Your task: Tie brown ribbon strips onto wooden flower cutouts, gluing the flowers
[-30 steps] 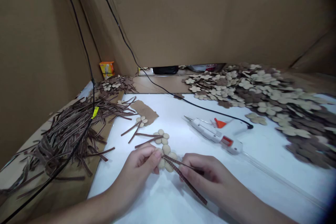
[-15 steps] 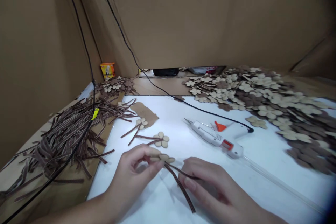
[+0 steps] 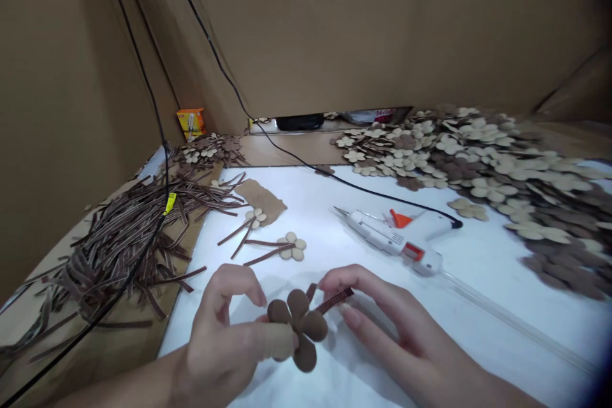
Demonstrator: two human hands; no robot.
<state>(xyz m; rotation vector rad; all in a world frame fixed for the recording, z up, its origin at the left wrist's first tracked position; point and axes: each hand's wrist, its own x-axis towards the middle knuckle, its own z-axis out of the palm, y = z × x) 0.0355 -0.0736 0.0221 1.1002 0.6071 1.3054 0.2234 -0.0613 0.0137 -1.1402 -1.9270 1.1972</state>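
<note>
My left hand point(image 3: 234, 325) holds a dark brown flower cutout point(image 3: 299, 312), its thumb lying over the petals and its index finger raised clear of them. From behind the flower, stitched brown ribbon tails point(image 3: 335, 299) stick out toward the right. My right hand point(image 3: 377, 319) is beside these tails, with thumb and index fingertips apart around the longer tail's end. Beyond the hands, a beige flower with two ribbon tails point(image 3: 292, 246) lies on the white board point(image 3: 315, 197). A similar beige flower point(image 3: 255, 217) is farther back on the left.
A white glue gun point(image 3: 382, 236) with an orange trigger and clear glue stick lies at right. Loose ribbon strips point(image 3: 129, 229) are heaped at left, flower cutouts point(image 3: 459, 159) at right. A black cord point(image 3: 287, 156) crosses the board. Cardboard walls point(image 3: 306, 32) stand behind.
The flower has been turned over, so its dark brown face now shows instead of its beige side. Its tails now point up and right. My right fingers have loosened from the ribbon tail.
</note>
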